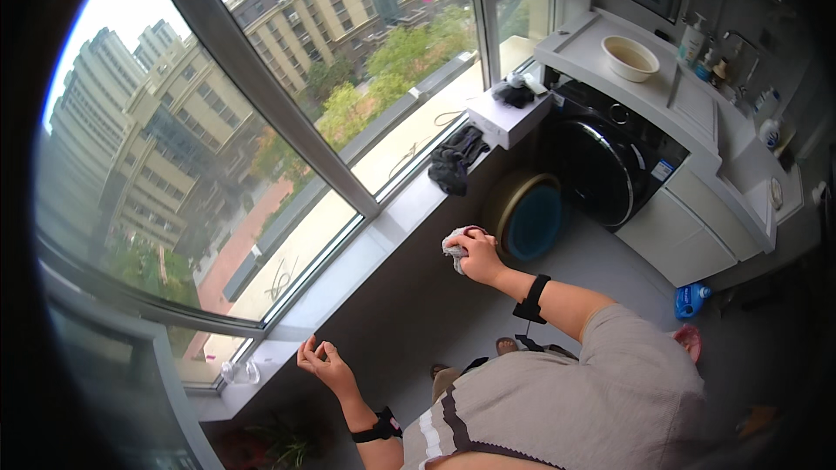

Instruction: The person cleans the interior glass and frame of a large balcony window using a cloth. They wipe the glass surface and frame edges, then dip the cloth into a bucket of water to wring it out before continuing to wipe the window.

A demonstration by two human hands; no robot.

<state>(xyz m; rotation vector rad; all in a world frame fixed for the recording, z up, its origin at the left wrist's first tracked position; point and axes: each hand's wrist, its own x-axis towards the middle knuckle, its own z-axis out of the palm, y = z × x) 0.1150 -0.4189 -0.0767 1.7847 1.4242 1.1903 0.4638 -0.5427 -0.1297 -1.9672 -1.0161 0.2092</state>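
My right hand (482, 257) grips a crumpled light-grey cloth (455, 250) with a reddish patch by the fingers. It hangs in the air in front of the window ledge, left of a round gold-rimmed basin with a blue inside (534, 219). Nothing shows in my left hand (324, 363), which is raised near the ledge's lower end with its fingers loosely curled and apart. The white window ledge (366, 251) runs diagonally between the hands and the large window panes (339, 72). A dark crumpled cloth (455, 160) lies farther up the ledge.
A white box (508, 116) with dark cloth on it stands at the ledge's far end. Beyond are a black front-loading washing machine (597, 160) and a counter with a white basin (629, 59). A blue bottle (690, 301) stands on the floor. Clear plastic items (240, 373) sit at lower left.
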